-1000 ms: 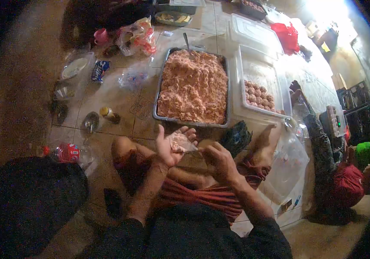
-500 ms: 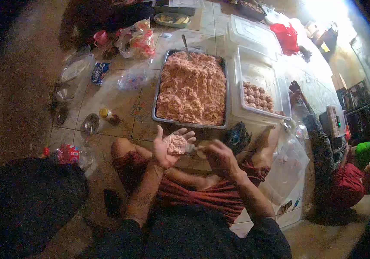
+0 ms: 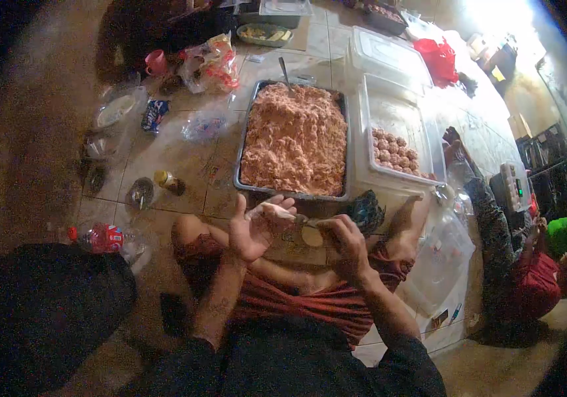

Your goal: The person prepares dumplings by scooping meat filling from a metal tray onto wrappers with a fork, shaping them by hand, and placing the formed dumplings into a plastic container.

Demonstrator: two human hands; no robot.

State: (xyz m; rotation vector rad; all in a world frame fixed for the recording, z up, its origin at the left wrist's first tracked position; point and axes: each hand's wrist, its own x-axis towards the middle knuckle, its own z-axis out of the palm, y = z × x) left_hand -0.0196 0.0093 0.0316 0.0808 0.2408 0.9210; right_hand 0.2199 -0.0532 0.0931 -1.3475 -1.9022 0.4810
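Note:
My left hand [image 3: 260, 231] is turned palm up, slightly cupped with its fingers apart, and holds a pale portion of minced meat [image 3: 277, 210] near the fingers. Opposite it, my right hand [image 3: 346, 241] is closed on a thin spoon-like utensil [image 3: 301, 219] whose end reaches toward the left fingers. A pale round thing [image 3: 312, 235] shows just below the utensil; I cannot make out what it is. Just beyond both hands lies a large tray [image 3: 293, 196] heaped with pink minced meat [image 3: 293, 142]. An upright spoon [image 3: 284, 69] stands in its far edge.
Right of the tray is a clear plastic container [image 3: 396, 83] with rows of meatballs [image 3: 394, 151]. A dark plastic bag [image 3: 366, 212] lies near my right knee. On the left are a yellow-capped jar [image 3: 166, 178] and a bottle [image 3: 103, 237]. Another person [image 3: 528, 284] sits at right.
My left hand has tilted, so the flat meat patch on its palm now shows as a narrow pale strip. My right hand has shifted slightly right and down, with the utensil showing more clearly.

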